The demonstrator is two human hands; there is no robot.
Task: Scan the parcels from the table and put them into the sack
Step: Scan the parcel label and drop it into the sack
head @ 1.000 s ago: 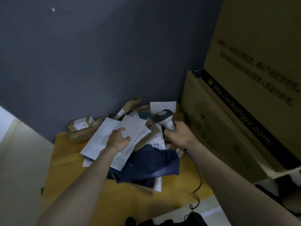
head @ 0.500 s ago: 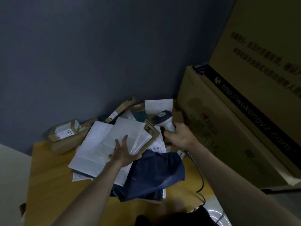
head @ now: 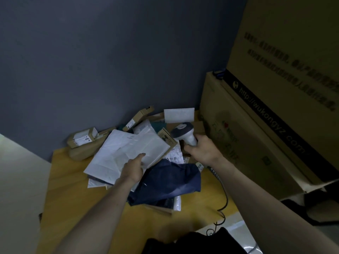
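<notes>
Parcels lie heaped at the far end of a yellow table (head: 77, 198), pushed up against a dark grey-blue wall (head: 110, 61). Uppermost in the heap is a white mailer (head: 146, 143), resting on a larger white mailer (head: 106, 162) beneath it. The left hand (head: 133, 168) grips the near edge of the upper white mailer: the thumb lies along its top face, and the fingers are hidden below, so their hold is presumed rather than seen. A dark blue bag (head: 168, 182) lies crumpled just in front of the white mailers, overlapping their near corner and touching the left wrist area.

The right hand (head: 201, 151) is clenched round the grip of a handheld scanner (head: 183, 133), whose head points away from the person, over the heap. A black cable (head: 224, 200) runs from below the right wrist, across the table edge and down to the floor in loose coils.

Behind the mailers, small brown cartons stand against the wall: a labelled box (head: 82, 138) at the left, lying on a padded brown envelope (head: 84, 153), and a slim tilted box (head: 138, 118) leaning toward the wall. A white envelope (head: 178, 115) stands propped at the back right. Large cardboard cartons (head: 256, 125) are stacked immediately right of the table, one printed with a web address. Lighting is dim; label print is illegible.
</notes>
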